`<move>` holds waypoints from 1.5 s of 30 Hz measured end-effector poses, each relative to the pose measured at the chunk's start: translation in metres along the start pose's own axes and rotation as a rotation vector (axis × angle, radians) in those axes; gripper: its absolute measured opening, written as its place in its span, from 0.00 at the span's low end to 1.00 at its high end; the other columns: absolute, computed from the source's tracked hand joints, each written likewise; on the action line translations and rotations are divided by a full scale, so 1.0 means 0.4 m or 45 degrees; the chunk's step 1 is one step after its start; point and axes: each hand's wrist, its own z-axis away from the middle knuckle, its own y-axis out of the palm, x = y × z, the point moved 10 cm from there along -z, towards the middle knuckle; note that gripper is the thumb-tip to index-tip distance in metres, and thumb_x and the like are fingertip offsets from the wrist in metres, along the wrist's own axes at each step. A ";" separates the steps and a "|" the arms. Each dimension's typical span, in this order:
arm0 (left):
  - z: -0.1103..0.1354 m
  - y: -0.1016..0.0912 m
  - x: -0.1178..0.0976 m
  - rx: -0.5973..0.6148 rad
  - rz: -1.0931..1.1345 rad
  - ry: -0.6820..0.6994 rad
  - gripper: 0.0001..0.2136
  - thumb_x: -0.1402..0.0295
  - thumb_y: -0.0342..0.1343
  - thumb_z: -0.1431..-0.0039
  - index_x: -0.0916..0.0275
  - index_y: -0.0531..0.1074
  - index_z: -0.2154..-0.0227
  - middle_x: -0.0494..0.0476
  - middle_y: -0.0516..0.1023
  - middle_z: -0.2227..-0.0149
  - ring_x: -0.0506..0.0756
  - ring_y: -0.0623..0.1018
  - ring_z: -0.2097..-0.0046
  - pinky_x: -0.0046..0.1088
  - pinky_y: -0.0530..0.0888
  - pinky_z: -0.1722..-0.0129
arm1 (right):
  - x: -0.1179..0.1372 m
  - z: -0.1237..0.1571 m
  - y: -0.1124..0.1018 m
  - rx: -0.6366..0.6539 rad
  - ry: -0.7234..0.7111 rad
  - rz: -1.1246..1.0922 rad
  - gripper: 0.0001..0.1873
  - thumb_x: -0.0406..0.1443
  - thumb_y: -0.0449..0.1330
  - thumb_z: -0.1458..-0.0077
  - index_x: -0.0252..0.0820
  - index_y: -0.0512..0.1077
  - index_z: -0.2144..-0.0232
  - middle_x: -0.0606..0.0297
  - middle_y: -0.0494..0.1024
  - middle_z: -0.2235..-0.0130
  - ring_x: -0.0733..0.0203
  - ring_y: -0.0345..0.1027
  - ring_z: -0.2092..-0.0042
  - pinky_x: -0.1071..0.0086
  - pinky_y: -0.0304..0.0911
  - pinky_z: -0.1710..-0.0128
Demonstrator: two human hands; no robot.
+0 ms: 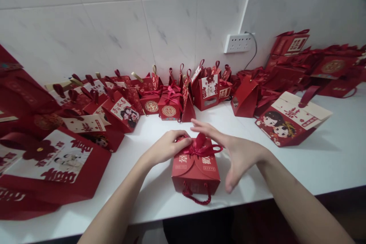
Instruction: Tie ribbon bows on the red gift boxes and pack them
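A red gift box [197, 171] with white lettering stands upright near the front edge of the white table. A dark pink ribbon bow [198, 146] is tied on its top, and a twisted red rope handle [197, 199] hangs down its front. My left hand [168, 146] grips the box at its back left corner, with the thumb by the bow and the other fingertips partly hidden. Just to the right of the box, my right hand [241, 152] is spread open. Its fingers reach behind the bow, its thumb points down, and nothing is in it.
Several red candy boxes [171, 108] with ribbon loops line the wall. Larger red boxes [94, 183] crowd the left, one close to my left forearm. A house-shaped box [281, 126] stands at right, before a stacked pile [303, 68]. A power strip [238, 43] hangs on the wall.
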 end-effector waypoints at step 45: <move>-0.002 -0.020 0.044 0.065 0.301 -0.008 0.21 0.51 0.56 0.47 0.63 0.59 0.81 0.44 0.58 0.83 0.44 0.58 0.81 0.20 0.52 0.82 | -0.052 -0.034 -0.044 -0.400 0.185 -0.136 0.09 0.41 0.63 0.50 0.41 0.73 0.72 0.59 0.69 0.56 0.57 0.66 0.53 0.59 0.59 0.49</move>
